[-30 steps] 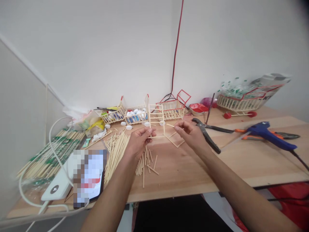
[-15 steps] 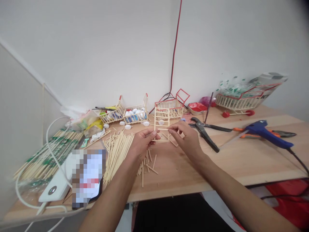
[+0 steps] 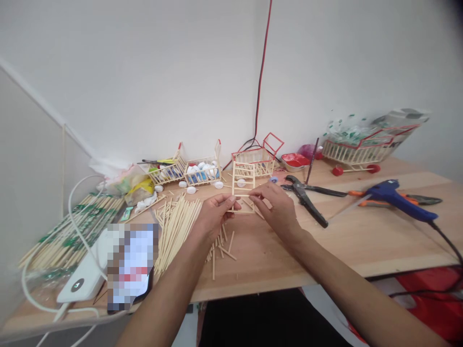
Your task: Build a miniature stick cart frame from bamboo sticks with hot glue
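Observation:
My left hand (image 3: 213, 214) pinches the left side of a small ladder-like frame of thin wooden sticks (image 3: 243, 184), held upright above the wooden table (image 3: 325, 241). My right hand (image 3: 277, 207) has its fingertips pinched on a short stick at the frame's lower rung. Short cut sticks (image 3: 221, 243) lie scattered under my hands. A spread bundle of long sticks (image 3: 175, 226) lies just left of my left hand.
Small stick carts (image 3: 202, 171) (image 3: 258, 161) stand behind the frame, and a larger cart (image 3: 361, 149) at the back right. Black pliers (image 3: 307, 200) and a blue glue gun (image 3: 396, 197) lie to the right. A phone (image 3: 132, 262), white charger (image 3: 85, 282) and packed sticks (image 3: 72, 231) sit left.
My right hand moved left from the table and met the frame, bringing a short stick to its lower part. My left hand raised the frame slightly and shifted it right.

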### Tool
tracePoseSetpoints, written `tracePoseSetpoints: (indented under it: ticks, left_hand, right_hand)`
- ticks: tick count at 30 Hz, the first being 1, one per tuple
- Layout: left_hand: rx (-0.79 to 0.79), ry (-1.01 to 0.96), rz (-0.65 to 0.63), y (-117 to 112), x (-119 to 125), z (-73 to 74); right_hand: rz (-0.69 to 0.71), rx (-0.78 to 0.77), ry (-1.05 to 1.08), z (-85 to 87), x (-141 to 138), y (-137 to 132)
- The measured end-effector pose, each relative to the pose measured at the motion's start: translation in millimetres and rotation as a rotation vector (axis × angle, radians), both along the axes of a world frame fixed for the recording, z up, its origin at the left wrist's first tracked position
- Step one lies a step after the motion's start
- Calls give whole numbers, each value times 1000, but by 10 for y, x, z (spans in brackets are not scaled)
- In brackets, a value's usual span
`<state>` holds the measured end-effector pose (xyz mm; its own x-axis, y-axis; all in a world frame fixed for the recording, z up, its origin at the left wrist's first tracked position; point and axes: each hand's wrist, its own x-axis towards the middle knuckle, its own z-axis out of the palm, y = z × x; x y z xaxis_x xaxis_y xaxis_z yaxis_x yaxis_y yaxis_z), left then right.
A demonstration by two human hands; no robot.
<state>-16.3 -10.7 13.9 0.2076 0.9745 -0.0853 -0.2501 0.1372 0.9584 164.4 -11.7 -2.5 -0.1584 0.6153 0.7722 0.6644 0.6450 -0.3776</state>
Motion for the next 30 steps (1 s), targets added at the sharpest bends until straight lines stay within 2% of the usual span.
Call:
tracePoseSetpoints:
  ticks: [14,20,23,30]
  left_hand:
    - [17,57,76,5,20,3]
    - [15,46,81,2,8,14]
    - [6,59,70,2,4,15]
    - [6,87,50,-2,13,17]
  right_hand:
    - [-37,10,-23,-37,-28,-24]
    - [-55,-73,195,36,-1,-38]
    - [-93,-52,270,79,42,-35]
    - [-95,25,183,72,85,35]
